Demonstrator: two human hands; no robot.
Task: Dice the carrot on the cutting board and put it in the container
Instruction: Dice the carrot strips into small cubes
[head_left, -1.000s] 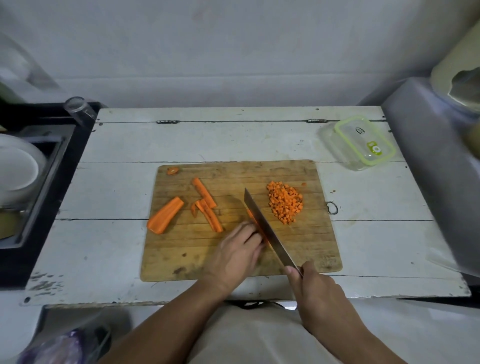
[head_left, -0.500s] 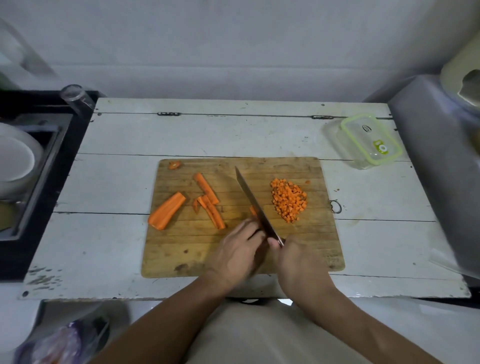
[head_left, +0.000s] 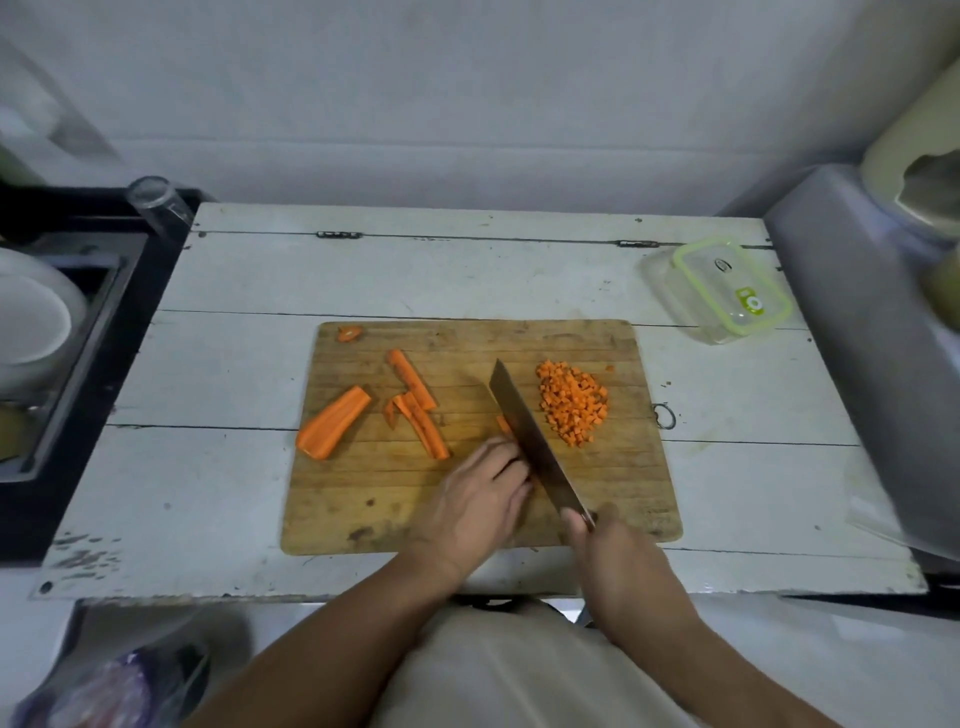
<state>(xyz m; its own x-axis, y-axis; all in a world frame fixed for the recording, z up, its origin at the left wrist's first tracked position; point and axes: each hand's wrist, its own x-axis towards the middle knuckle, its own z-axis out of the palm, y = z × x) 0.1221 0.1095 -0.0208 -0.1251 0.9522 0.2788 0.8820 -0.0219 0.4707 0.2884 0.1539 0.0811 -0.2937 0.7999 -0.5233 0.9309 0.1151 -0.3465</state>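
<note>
On the cutting board (head_left: 467, 499), right hand (head_left: 618, 561) grip clamped on knife (head_left: 535, 441), left hand (head_left: 478, 509) fingers curled onto carrot strip (head_left: 503, 423), diced pile (head_left: 571, 402) beside blade

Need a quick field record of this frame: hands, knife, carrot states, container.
left hand: fingers curled, pressing carrot strips against the cutting board
right hand: grips the knife handle
knife: blade angled across the board, next to the left fingers
diced carrot: pile on the board, right of the blade
uncut carrot: large piece at the board's left edge, strips mid-board, small end piece at the far left corner
container: far right of the table, lid on, no carrot visible inside
</note>
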